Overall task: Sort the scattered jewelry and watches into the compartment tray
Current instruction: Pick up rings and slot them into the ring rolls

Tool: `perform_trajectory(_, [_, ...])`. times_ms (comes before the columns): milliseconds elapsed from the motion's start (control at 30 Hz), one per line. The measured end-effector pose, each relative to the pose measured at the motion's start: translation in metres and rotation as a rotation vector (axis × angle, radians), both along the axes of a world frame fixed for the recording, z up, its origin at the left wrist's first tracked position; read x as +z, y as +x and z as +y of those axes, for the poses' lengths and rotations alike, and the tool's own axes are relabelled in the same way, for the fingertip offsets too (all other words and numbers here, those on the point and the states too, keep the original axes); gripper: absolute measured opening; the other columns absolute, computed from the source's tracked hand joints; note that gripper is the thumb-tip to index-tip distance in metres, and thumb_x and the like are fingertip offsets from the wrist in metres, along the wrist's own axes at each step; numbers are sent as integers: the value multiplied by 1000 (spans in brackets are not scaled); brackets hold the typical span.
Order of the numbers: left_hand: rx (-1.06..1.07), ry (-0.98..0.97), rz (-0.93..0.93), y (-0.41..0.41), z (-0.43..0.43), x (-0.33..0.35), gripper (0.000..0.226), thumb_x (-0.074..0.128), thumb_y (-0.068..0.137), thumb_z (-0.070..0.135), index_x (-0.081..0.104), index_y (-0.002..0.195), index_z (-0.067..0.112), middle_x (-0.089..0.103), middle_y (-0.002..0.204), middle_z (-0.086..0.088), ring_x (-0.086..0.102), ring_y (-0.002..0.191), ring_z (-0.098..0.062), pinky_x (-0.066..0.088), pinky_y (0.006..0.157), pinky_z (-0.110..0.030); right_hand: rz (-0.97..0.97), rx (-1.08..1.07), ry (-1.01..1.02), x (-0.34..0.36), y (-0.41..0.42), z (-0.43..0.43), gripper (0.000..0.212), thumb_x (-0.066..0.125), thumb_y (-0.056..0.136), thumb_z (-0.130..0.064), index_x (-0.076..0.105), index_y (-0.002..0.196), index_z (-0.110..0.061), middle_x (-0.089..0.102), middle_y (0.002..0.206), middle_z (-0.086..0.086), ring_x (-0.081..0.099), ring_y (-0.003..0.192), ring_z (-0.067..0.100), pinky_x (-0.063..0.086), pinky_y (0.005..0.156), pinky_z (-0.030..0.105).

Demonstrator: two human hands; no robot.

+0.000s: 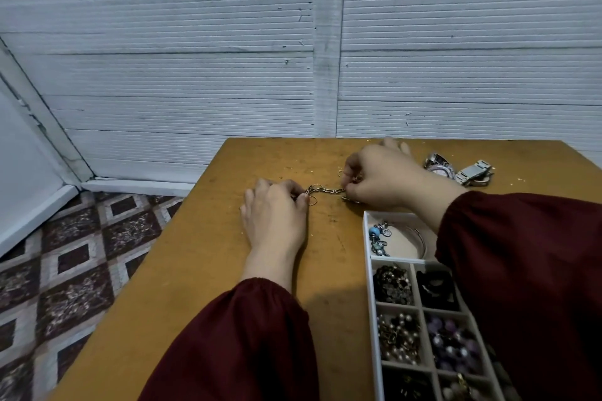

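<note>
Currently the silver-toned metal link chain (327,190) is stretched between both hands over the ochre wooden worktop (202,270), towards its far edge. The left hand (277,215) pinches the end with the loose rings between curled fingers and thumb, and the right hand (384,177) pinches the other end the same way. Whether the chain touches the wood I cannot tell.

The step in hand looks like straightening it before it goes into the white compartment tray (367,238), which sits just beside the right forearm. A gentle pull should let the links untwist without a ring snagging. The chain could then be gathered into one hand and lowered as a loose coil into a section with room. The far section, holding a blue-beaded charm bracelet (378,239) and a thin wire bangle (420,238), seems likeliest.

The links are small, hard and slippery, apt to tangle. A round-faced wristwatch (438,166) and a folded steel-link watch (474,172) lie beyond the tray, unsorted.
</note>
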State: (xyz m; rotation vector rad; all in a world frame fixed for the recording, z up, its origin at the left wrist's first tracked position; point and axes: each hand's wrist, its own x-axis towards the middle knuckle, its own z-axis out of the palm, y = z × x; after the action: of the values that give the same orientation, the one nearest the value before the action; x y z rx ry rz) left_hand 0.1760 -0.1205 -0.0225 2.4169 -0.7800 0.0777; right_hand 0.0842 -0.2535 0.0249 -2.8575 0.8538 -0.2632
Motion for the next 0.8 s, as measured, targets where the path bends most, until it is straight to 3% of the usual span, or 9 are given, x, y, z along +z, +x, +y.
perform_trajectory(200, [16, -27, 3, 1, 0, 0, 23, 48, 97, 37, 65, 110, 29, 54, 116, -5, 43, 113, -27, 33, 94, -36, 73, 47, -134, -12, 20, 9, 22, 54, 91, -37, 67, 108, -34, 55, 122, 1, 34, 119, 29, 24, 96, 42])
perform_trajectory(500, [108, -107, 28, 2, 2, 1, 19, 52, 95, 31, 65, 106, 25, 55, 114, -6, 46, 112, -27, 36, 93, -36, 56, 40, -80, -9, 28, 9, 11, 53, 87, -34, 63, 87, -32, 55, 109, 2, 37, 113, 28, 25, 95, 41])
perform_trajectory(700, [109, -121, 47, 0, 2, 6, 13, 59, 87, 41, 64, 90, 29, 54, 111, -3, 44, 112, -26, 34, 94, -35, 62, 76, -80, -12, 41, 8, 24, 56, 91, -36, 60, 113, -45, 50, 126, 2, 33, 122, 28, 23, 98, 41])
perform_trajectory(800, [119, -71, 49, -1, 2, 9, 20, 63, 80, 50, 67, 85, 31, 54, 112, -1, 41, 114, -26, 33, 95, -37, 100, 93, -115, -15, 45, 9, 26, 55, 92, -40, 59, 116, -47, 49, 128, 2, 32, 123, 28, 23, 97, 41])
